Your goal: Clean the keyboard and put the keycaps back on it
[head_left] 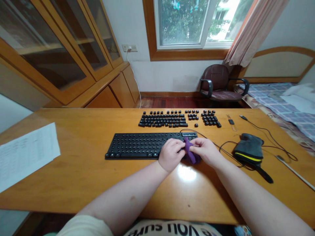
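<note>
A black keyboard (133,146) with its keycaps off lies on the wooden desk. Over its right end, my right hand (204,150) pinches a crumpled purple cloth (192,155). My left hand (171,154) is closed against the cloth's left side, fingertips pressed to it; the lower right part of the keyboard is hidden behind my hands and the cloth. Behind the keyboard, the loose black keycaps (162,119) are laid out in rows like a keyboard layout.
Right of the keyboard lie a grey cloth with a yellow edge (248,150), a keycap puller (231,122) and a black cable (268,131). A white cable (295,172) runs near the right edge. Printed papers (29,150) lie at the left. Beyond the desk stands a chair (218,82).
</note>
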Motion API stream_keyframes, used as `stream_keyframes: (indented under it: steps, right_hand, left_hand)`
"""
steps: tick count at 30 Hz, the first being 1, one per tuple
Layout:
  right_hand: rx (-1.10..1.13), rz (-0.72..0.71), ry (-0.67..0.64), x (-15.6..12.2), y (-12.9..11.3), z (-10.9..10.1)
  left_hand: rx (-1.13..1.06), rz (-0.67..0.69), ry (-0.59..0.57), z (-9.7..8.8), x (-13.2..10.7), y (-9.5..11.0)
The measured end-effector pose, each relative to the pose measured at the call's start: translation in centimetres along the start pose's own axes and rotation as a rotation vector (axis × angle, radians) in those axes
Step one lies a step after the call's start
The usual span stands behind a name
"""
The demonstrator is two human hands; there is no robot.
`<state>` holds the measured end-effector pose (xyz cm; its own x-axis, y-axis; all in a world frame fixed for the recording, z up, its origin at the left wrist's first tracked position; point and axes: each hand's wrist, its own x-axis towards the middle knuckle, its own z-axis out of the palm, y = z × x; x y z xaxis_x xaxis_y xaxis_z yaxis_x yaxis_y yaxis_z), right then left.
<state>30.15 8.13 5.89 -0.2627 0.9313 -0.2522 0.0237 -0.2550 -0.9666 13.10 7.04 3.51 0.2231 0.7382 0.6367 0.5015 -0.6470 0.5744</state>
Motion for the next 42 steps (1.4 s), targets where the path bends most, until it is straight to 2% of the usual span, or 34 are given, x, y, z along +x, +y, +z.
stream_keyframes:
  steps: [3,10,13,18,26,29,33,38,42]
  right_hand:
    - [0.026,0.007,-0.028,0.0,-0.2,-0.1]
    - [0.279,0.042,-0.12,0.0,0.0,0.1]
    - [0.262,0.062,-0.075,0.2,0.1,0.0]
    - [0.061,0.057,0.071,0.4,0.1,-0.3]
    - [0.292,0.146,-0.059,0.5,0.2,-0.8]
    - [0.313,0.14,-0.031,0.6,0.5,-0.6]
    - [0.23,0.086,0.036,0.6,0.7,-0.4]
    - [0.31,0.069,-0.029,0.7,0.8,-0.5]
    - [0.395,0.053,-0.012,1.0,0.7,-0.7]
  left_hand:
    - [-0.033,-0.021,0.021,-0.1,0.1,0.3]
    - [-0.13,-0.107,0.082,0.1,0.1,0.1]
    - [-0.114,-0.101,0.102,0.3,0.1,-0.1]
    - [-0.053,-0.017,0.054,0.3,0.1,-0.1]
    - [-0.057,-0.011,0.066,0.3,0.4,0.2]
    - [-0.061,-0.028,0.074,0.5,0.3,0.1]
    - [-0.091,-0.072,0.058,0.6,0.1,0.0]
    - [-0.199,-0.128,0.091,0.7,0.2,0.0]
    - [-0.268,-0.191,0.121,0.9,0.1,-0.4]
